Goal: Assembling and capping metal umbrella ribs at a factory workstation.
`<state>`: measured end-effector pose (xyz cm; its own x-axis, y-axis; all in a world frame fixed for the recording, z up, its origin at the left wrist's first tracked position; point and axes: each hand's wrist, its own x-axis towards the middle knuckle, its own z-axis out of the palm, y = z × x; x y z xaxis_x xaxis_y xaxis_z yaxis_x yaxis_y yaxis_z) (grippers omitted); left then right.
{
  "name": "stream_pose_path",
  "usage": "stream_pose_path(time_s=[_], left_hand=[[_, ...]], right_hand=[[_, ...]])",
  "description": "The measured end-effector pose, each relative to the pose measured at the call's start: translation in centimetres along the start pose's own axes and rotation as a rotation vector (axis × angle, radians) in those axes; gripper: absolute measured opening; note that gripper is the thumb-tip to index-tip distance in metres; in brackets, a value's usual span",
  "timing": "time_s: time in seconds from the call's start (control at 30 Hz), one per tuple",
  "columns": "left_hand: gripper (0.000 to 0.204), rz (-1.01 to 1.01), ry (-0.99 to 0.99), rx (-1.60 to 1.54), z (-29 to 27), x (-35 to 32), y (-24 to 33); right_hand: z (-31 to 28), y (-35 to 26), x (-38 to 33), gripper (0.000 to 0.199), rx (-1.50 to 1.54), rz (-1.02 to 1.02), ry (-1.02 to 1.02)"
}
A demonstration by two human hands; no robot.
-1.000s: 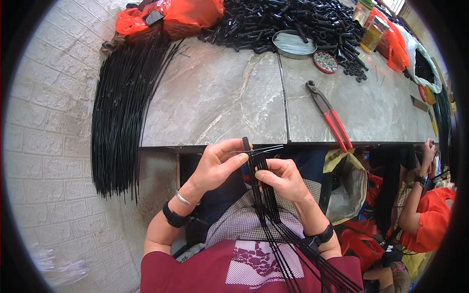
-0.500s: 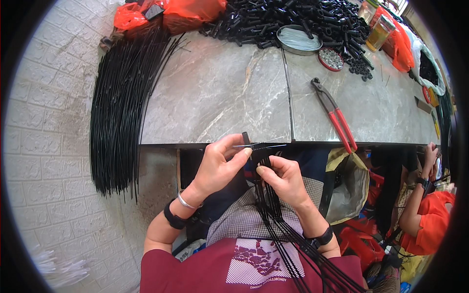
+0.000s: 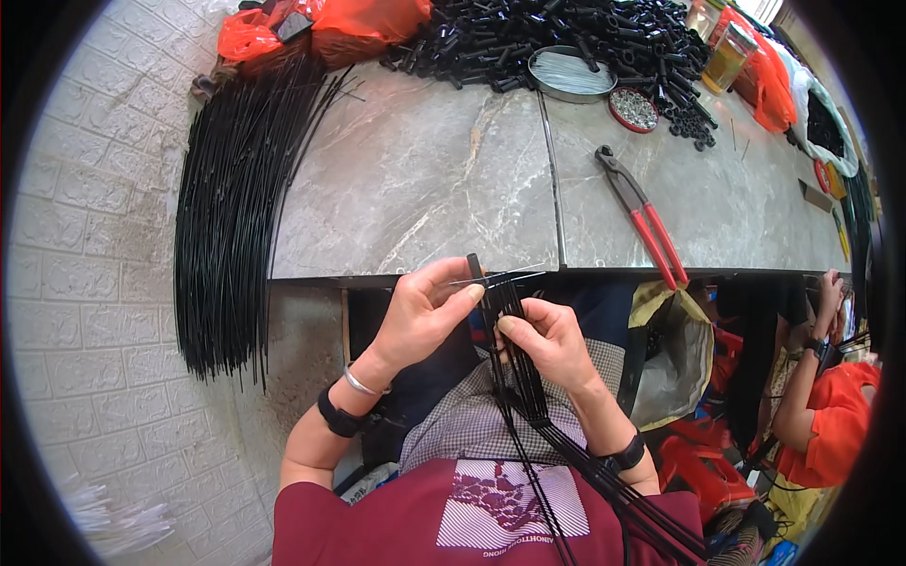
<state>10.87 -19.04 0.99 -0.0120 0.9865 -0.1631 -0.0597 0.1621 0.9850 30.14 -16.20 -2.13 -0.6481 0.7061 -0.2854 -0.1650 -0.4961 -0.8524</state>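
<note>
Head view: a bunch of black strands [image 3: 534,407] is held just in front of the table's [image 3: 425,179] near edge, its ends fanned toward that edge, the rest trailing away from the table over a maroon shirt [image 3: 359,524]. Thin wires [image 3: 525,273] cross the fanned ends. The left hand's [image 3: 425,313] grip is pinched, thumb against forefinger, on a wire and a short black rod [image 3: 474,267] pointing toward the table. The right hand's [image 3: 549,345] grip, slightly farther from the table, is closed on the strands between thumb and fingers. Pliers [image 3: 615,175] lie on the table's right half, handles reaching its near edge. A black sheaf [image 3: 231,226] droops over the table's left end. Along the table's far side are black tubes [image 3: 528,28], a tin [image 3: 576,96] of pale rods and a red dish [image 3: 620,124]. A co-worker [image 3: 830,415] in red is by the table's right end.
</note>
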Motion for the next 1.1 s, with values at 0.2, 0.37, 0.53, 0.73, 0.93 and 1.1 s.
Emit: stream_pose_path(time_s=[0.2,0.37,0.53,0.73,0.93,1.1], left_hand=[[0.029,0.023,-0.031,0.039,-0.2,0.1,0.2],[0.031,0.008,-0.057,0.024,-0.5,0.4,0.5],[0.033,0.024,-0.062,0.006,-0.6,0.1,0.8],[0.033,0.017,-0.071,-0.056,-0.5,0.1,0.9],[0.03,-0.004,-0.016,0.013,0.2,-0.3,1.7],[0.03,0.056,-0.099,-0.085,-0.6,-0.2,1.2]], right_hand=[[0.4,0.6,-0.2,0.014,0.009,-0.047,0.072],[2.2,1.3,-0.7,0.018,0.054,-0.116,0.211],[2.4,1.2,-0.8,0.018,0.047,-0.12,0.203],[3.0,1.2,-1.0,0.017,-0.011,-0.195,0.226],[3.2,1.7,-1.2,0.015,-0.129,-0.274,0.273],[3.2,1.1,-1.3,0.016,-0.014,-0.244,0.226]])
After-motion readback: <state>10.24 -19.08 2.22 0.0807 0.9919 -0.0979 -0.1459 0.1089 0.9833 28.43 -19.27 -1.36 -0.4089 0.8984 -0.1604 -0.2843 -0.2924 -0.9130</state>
